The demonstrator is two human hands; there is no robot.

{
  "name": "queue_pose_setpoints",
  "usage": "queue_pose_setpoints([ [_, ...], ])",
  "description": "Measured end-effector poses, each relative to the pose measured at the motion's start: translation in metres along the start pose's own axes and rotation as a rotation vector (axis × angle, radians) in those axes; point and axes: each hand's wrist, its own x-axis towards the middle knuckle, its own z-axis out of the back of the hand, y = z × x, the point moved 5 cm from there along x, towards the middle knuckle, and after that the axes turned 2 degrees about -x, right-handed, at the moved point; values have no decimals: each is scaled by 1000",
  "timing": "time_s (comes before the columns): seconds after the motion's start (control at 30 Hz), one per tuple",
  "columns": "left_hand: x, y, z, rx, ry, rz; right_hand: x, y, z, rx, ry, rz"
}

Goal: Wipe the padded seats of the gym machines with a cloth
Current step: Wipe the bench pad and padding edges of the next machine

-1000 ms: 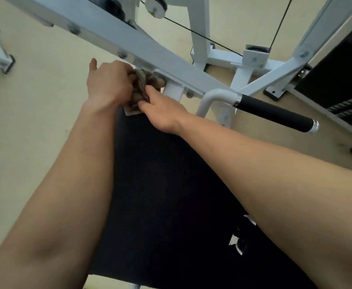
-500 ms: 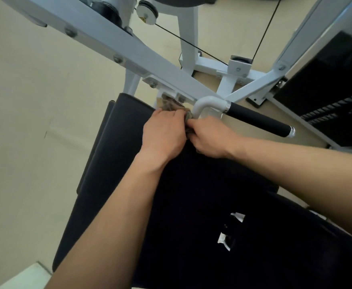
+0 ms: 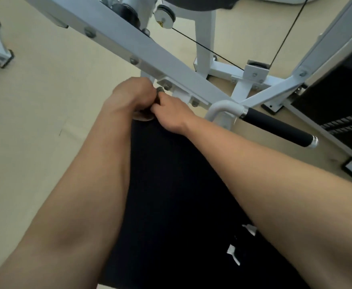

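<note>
A black padded seat [image 3: 171, 184] runs from the bottom of the head view up to the white machine frame. At its far end my left hand [image 3: 129, 94] and my right hand [image 3: 171, 113] press together. Both grip a bunched grey-brown cloth [image 3: 158, 94], which is mostly hidden between the fingers; a pale edge of it shows under my left wrist. The hands sit just below the diagonal white beam [image 3: 141, 49]. The pad has a small tear with white flecks [image 3: 233, 251] near the bottom right.
A black-gripped handle [image 3: 275, 126] sticks out to the right of my hands. White uprights, a pulley [image 3: 163, 17] and thin cables stand behind the beam. A weight stack [image 3: 337, 113] is at right, another machine's foot [image 3: 2, 57] at far left. Beige floor lies to the left.
Both hands, with the cloth, moved from the seat's right side near the handle back to its far left end. The view shifted closer, and my forearms cover more of the pad.
</note>
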Motion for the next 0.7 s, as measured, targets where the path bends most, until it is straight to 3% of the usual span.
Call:
queue_pose_setpoints([
  [0.2,-93,-89,-41,231,-137,-268,-86,-74,29,-153,85,59],
  [0.33,-136,-159,-92,246,-101,-528,-158,-149,54,-208,216,-70],
  [0.43,-140,-211,-129,192,47,-654,-195,-200,61,-212,254,-273],
  [0.53,-126,-253,-159,157,333,-655,-218,-239,63,-107,252,-502],
  [0.63,-125,-287,-184,131,577,-707,-248,-257,59,189,53,-749],
  [0.7,-133,-301,-195,154,644,-760,-264,-265,49,237,-61,-855],
])
